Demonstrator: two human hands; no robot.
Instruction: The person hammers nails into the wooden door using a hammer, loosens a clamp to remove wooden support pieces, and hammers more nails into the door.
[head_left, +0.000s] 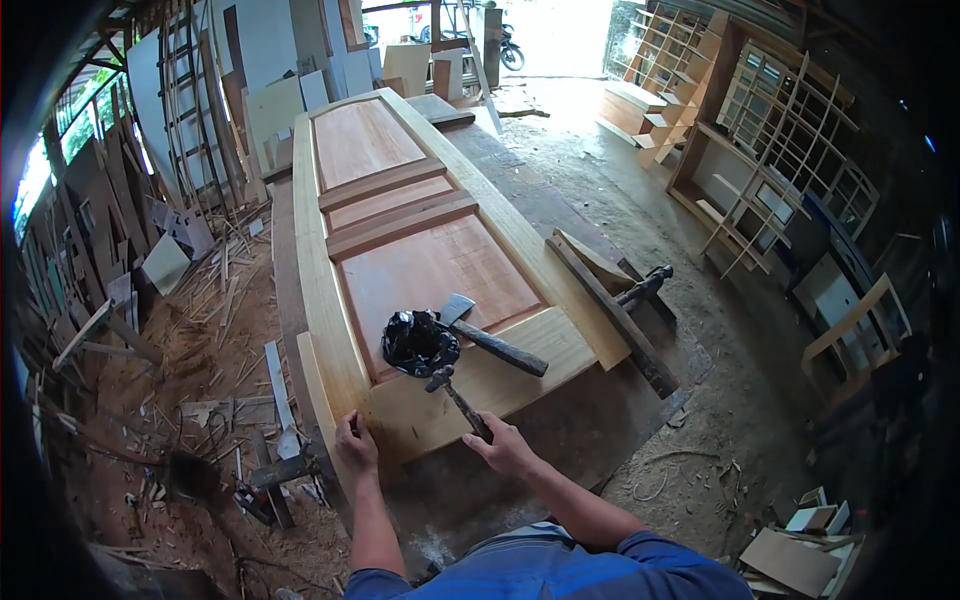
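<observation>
Bright light pours in through a big opening at the far end, where a bike wheel shows. The floor is gray and dusty on the right. On the left it is brown, with lots of wood bits all over it (what a mess!). Tall boards lean along the left side, near a ladder that stands up by a big pale sheet. On the right are a big wood case and thin wood grids. More scraps lie in the low right corner. The edges look very dark.
</observation>
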